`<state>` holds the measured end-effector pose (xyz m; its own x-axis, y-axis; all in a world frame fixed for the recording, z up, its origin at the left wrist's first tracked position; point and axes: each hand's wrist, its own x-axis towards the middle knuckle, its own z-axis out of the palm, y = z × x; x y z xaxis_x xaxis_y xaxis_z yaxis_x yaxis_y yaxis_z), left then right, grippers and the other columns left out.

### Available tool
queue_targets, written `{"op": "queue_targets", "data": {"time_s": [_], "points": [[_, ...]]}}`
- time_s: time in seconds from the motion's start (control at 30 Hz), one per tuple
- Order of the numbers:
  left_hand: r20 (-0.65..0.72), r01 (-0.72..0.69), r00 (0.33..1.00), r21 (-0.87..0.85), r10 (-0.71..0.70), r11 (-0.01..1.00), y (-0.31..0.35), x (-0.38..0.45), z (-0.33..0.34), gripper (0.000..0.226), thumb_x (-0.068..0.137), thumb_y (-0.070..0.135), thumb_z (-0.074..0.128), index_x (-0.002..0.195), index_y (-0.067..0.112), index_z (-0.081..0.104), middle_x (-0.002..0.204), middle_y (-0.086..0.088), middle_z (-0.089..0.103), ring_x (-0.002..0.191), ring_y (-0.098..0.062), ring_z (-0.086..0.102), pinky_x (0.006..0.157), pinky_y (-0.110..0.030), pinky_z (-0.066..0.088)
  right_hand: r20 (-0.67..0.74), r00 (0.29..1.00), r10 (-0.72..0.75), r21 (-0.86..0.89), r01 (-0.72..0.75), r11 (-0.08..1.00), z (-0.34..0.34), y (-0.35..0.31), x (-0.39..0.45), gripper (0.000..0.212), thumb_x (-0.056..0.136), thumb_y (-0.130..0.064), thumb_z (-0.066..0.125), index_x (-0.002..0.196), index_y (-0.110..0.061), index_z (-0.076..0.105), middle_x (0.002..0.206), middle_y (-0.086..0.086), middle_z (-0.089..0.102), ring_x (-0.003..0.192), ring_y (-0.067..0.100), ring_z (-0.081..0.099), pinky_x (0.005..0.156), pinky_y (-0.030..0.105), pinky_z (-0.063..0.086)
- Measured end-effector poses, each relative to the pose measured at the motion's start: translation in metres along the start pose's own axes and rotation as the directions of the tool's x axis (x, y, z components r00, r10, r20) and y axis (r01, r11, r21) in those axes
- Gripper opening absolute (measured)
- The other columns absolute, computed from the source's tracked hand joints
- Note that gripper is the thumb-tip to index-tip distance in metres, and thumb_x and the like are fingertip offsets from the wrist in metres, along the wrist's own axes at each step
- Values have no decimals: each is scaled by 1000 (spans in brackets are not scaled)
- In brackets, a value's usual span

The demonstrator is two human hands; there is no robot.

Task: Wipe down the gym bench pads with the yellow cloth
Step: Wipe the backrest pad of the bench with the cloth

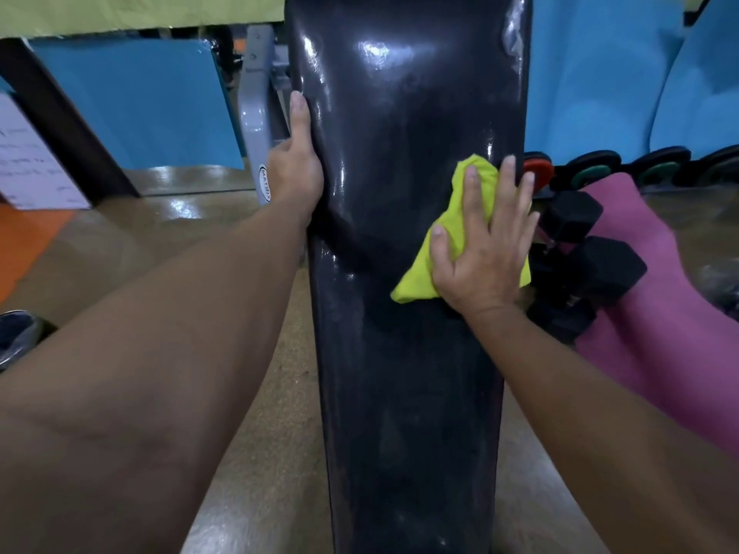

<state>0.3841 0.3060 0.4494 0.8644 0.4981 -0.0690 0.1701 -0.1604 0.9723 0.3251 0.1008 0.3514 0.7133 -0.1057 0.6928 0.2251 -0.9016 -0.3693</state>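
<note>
At the pad's left edge, beside the grey frame upright [256,125], the left hand [296,169] wraps the rim of the glossy black bench pad [404,353], thumb on top, bare brown floor [240,353] open below. Mid-pad toward the right edge, the crumpled yellow cloth [448,249] lies pressed under the right hand [486,249], fingers spread flat. Just past that edge crowd black dumbbells [592,265] and a pink mat [660,321].

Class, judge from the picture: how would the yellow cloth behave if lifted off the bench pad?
The yellow cloth is bunched and creased under the right hand, so it would probably droop limply. It looks thin, so probably light. On the glossy bench pad it likely slides easily.
</note>
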Motion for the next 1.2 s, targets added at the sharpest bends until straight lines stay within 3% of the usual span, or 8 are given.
{"op": "queue_targets", "data": {"time_s": [0.13, 0.3, 0.43, 0.6, 0.7, 0.87, 1.03, 1.2], "points": [[-4, -25, 1000, 15, 25, 1000, -2, 2, 1, 56, 96, 81, 39, 74, 32, 55, 86, 16, 60, 88, -9, 60, 101, -34, 47, 16, 999, -35, 4, 35, 999, 2, -7, -8, 71, 97, -48, 50, 162, -23, 34, 171, 18, 17, 158, 44, 9, 118, 76, 12], [2, 0, 1000, -1, 0, 1000, 0, 1, -1, 56, 96, 82, 39, 73, 33, 55, 86, 15, 61, 95, -16, 62, 100, -34, 47, 14, 998, -60, 47, 59, 997, -2, 25, -19, 71, 97, -47, 48, 160, -17, 33, 167, 25, 23, 155, 50, 15, 115, 74, 29], [1, -25, 1000, 16, 25, 1000, -3, 3, -1, 57, 95, 83, 39, 75, 33, 59, 88, 15, 64, 89, -8, 62, 100, -33, 49, -2, 1000, -13, -37, 13, 999, 4, -11, -3, 73, 97, -46, 50, 162, -19, 32, 170, 22, 18, 157, 48, 12, 121, 73, 17], [9, -15, 1000, 27, 15, 1000, 0, 3, -1, 57, 95, 83, 37, 75, 33, 56, 88, 15, 61, 110, -22, 63, 110, -38, 46, 59, 966, -253, -80, 257, 963, 18, -41, -30, 67, 100, -48, 48, 161, -23, 36, 169, 19, 25, 157, 44, 17, 124, 70, 10], [18, -7, 1000, -13, 7, 1000, 1, 0, -1, 55, 98, 78, 40, 73, 31, 53, 85, 15, 58, 97, -16, 63, 99, -30, 45, 46, 956, -289, -103, 292, 951, 13, -24, -24, 67, 99, -47, 49, 160, -23, 38, 168, 21, 26, 157, 44, 18, 124, 69, 9], [26, -19, 999, -3, 19, 1000, -1, -3, -2, 56, 100, 75, 41, 66, 30, 45, 75, 14, 52, 68, 0, 50, 64, -19, 38, -20, 992, -125, -107, 123, 987, 16, -41, 1, 68, 99, -43, 48, 162, -19, 35, 168, 22, 23, 156, 48, 16, 124, 70, 7], [26, -34, 999, 8, 33, 999, 3, -5, -2, 55, 101, 74, 39, 68, 32, 51, 79, 16, 53, 75, -3, 53, 83, -24, 39, 98, 926, -364, -105, 374, 922, 14, -25, -33, 65, 102, -46, 48, 161, -22, 37, 169, 19, 24, 158, 43, 16, 126, 66, 8], [40, -46, 998, 19, 45, 999, 3, -8, -5, 56, 101, 75, 38, 69, 32, 56, 80, 15, 57, 73, 1, 51, 69, -22, 39, -1, 982, -189, -126, 188, 974, 13, -17, -13, 67, 100, -45, 46, 161, -20, 36, 169, 21, 24, 157, 46, 16, 125, 69, 9]]}}
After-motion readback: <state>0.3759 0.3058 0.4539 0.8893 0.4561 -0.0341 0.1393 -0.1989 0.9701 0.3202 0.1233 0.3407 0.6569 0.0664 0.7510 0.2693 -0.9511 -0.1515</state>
